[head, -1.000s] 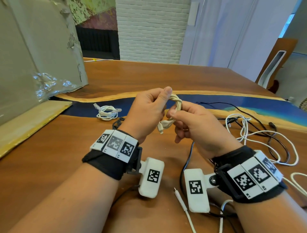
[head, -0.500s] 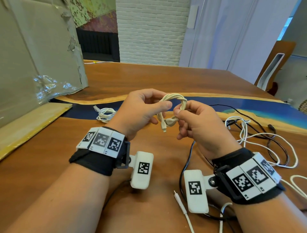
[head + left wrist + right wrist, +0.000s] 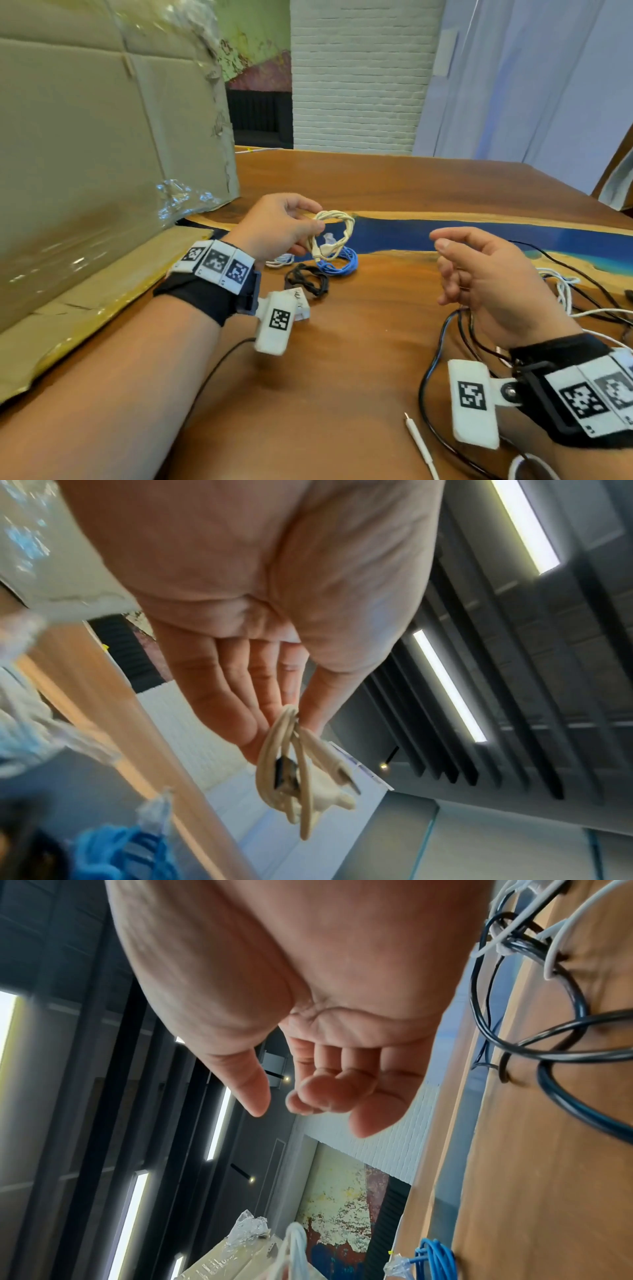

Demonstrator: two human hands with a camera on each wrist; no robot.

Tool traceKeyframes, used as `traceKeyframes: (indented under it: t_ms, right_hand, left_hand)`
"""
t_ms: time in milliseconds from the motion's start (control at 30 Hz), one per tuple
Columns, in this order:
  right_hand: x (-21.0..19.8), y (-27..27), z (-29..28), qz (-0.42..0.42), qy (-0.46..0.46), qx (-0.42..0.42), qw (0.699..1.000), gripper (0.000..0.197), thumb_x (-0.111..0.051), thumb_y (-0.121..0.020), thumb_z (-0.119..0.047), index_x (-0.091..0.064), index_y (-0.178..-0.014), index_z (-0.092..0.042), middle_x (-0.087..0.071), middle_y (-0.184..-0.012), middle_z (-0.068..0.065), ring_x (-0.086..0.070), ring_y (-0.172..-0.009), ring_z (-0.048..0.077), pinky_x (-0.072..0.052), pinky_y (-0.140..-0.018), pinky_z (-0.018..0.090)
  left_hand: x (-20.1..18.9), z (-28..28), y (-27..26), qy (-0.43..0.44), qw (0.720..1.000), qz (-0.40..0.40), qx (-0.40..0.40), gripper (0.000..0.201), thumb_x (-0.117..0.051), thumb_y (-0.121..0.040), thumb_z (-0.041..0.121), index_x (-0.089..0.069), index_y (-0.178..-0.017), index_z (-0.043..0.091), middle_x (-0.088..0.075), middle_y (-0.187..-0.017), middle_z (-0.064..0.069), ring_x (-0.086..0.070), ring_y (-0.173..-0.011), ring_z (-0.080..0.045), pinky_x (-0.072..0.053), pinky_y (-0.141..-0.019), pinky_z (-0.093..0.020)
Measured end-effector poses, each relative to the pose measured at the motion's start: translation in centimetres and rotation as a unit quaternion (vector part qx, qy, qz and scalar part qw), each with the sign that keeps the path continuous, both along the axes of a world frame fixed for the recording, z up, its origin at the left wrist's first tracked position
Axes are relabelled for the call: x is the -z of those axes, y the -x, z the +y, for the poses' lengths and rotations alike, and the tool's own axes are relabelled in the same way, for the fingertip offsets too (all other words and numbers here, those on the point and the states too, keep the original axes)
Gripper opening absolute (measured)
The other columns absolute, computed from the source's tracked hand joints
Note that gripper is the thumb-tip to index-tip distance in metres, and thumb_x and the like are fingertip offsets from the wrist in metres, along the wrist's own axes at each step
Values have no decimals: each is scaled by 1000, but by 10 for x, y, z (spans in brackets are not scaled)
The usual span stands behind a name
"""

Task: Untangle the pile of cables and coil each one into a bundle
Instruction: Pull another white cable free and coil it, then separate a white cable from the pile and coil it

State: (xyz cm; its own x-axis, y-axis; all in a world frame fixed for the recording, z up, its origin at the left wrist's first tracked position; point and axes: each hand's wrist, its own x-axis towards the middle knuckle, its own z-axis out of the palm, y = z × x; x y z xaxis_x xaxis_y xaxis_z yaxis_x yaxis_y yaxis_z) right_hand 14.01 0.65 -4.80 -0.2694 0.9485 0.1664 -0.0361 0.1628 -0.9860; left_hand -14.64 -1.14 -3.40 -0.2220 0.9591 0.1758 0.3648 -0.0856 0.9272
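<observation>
My left hand (image 3: 310,222) pinches a cream cable bundle (image 3: 334,234) wound into a ring, held above the table's left middle; in the left wrist view the cream bundle (image 3: 298,772) hangs from the fingertips (image 3: 246,739) with its plugs showing. Under it lie a blue coiled bundle (image 3: 340,265), a black coiled bundle (image 3: 308,281) and a white bundle (image 3: 279,262). My right hand (image 3: 442,243) hovers empty to the right, fingers loosely curled, above the tangled pile of black and white cables (image 3: 575,298). The right wrist view shows its bare palm (image 3: 342,988).
A large cardboard box (image 3: 102,154) with plastic wrap stands at the left on the wooden table (image 3: 376,342). A loose white plug end (image 3: 419,442) lies near the front. Black cables (image 3: 534,1042) loop under my right wrist.
My right hand has let go of the cream bundle and pulled back to the right. My left hand has carried the bundle left, over the other coiled bundles.
</observation>
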Motion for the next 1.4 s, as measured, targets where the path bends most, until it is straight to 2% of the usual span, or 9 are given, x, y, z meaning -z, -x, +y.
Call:
traceKeyframes:
  t_ms: [267, 400, 667, 800, 933, 1067, 1133, 1267, 1400]
  right_hand:
    - [-2, 1, -3, -39, -33, 12, 999, 15, -60, -101, -17, -68, -114, -16, -49, -63, 1, -41, -49, 16, -48, -53, 37]
    - [-4, 1, 3, -41, -28, 24, 998, 14, -60, -101, -20, -70, -111, -20, -46, -52, -7, -38, -39, 10, -49, -54, 35]
    - [-19, 4, 0, -102, -27, -9, 994, 15, -60, -101, -20, -74, -103, -22, -46, -53, -2, -35, -38, 12, -48, -47, 32]
    - [-39, -6, -8, -165, -29, -24, 986, 14, -63, -99, -19, -76, -96, -20, -47, -56, 2, -37, -43, 15, -48, -51, 33]
    - [-47, -21, -2, -251, -27, -8, 968, 10, -65, -98, -15, -73, -102, -11, -53, -61, 5, -43, -52, 21, -45, -49, 32]
    - [-41, -40, 15, -437, -68, 34, 896, 6, -74, -92, -24, -75, -96, -20, -68, -78, 1, -62, -66, 20, -52, -59, 34]
    - [-38, -54, 19, -524, -87, 47, 846, 7, -77, -89, -31, -74, -93, -26, -72, -91, -3, -67, -79, 15, -51, -68, 30]
    - [-26, -84, 20, -624, -76, 40, 777, 19, -82, -82, -40, -74, -95, -30, -72, -98, -11, -66, -87, 8, -53, -80, 30]
    - [-3, -103, 16, -690, -34, -45, 722, 35, -78, -85, -35, -67, -119, -38, -63, -91, -16, -68, -89, 12, -58, -86, 35]
  left_hand:
    - [17, 1, 61, 126, 981, 73, -132, 18, -71, -94, 17, -64, -105, 5, -70, -82, -14, -67, -61, -21, -63, -63, -36]
    - [23, -12, 70, 177, 949, 220, -143, 36, -60, -101, 28, -57, -128, 3, -66, -87, -5, -71, -88, -26, -51, -57, -30]
    - [35, -11, 71, 304, 869, 381, -78, 23, -52, -100, 22, -67, -115, 12, -57, -78, -1, -59, -68, -21, -47, -67, -30]
    - [16, -16, 53, 226, 899, 353, -123, 27, -44, -104, 23, -64, -112, 9, -68, -98, -9, -66, -89, -26, -53, -76, -35]
    - [8, -9, 13, 110, 946, 267, -145, 17, -62, -95, 33, -68, -91, 18, -71, -86, -4, -66, -84, -25, -58, -75, -37]
    - [-7, -13, -63, 33, 976, 212, -29, 20, -63, -96, 39, -66, -88, 21, -69, -80, 1, -62, -76, -19, -41, -57, -30]
    - [-9, -15, -95, 33, 975, 210, 71, 22, -64, -96, 43, -69, -88, 23, -73, -80, 0, -66, -70, -17, -48, -57, -30]
    - [1, -15, -138, 76, 939, 210, 262, 20, -66, -95, 46, -71, -95, 27, -74, -96, 10, -74, -81, -9, -62, -80, -43]
    - [8, -4, -165, 61, 912, 282, 290, 10, -72, -91, 41, -73, -97, 32, -71, -104, 13, -66, -90, -3, -53, -74, -23]
